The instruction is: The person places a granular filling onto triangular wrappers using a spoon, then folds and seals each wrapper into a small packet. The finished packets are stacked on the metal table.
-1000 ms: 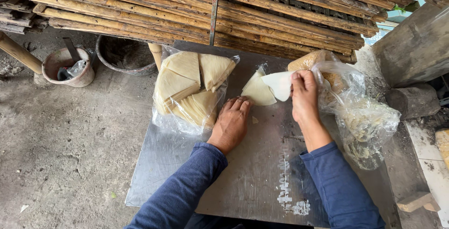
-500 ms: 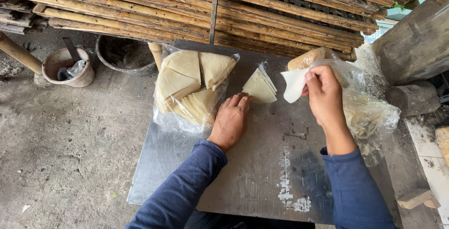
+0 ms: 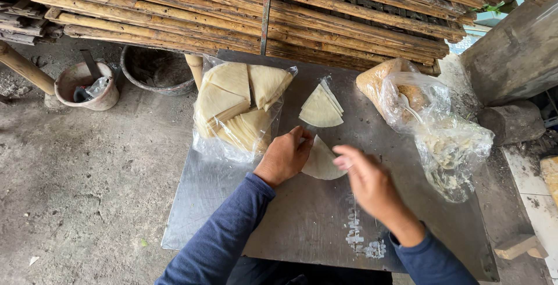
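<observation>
A pale wedge-shaped sheet (image 3: 321, 163) lies flat on the metal table (image 3: 290, 221), near its middle. The left hand (image 3: 286, 156) rests on the sheet's left edge, fingers curled together, fingertips pressing its upper corner. The right hand (image 3: 367, 180) is just right of the sheet, blurred; its fingers seem loosely bent with nothing between them, though I cannot tell whether they touch the sheet. Beyond the sheet lies a small stack of wedges (image 3: 321, 107) on a clear wrapper. Left of that sits a clear bag (image 3: 238, 107) full of the same wedges. At the table's right edge are bags of filling (image 3: 447, 139). Bamboo poles (image 3: 244, 6) are stacked behind the table, and two bowls (image 3: 87, 84) stand on the ground to the left.
</observation>
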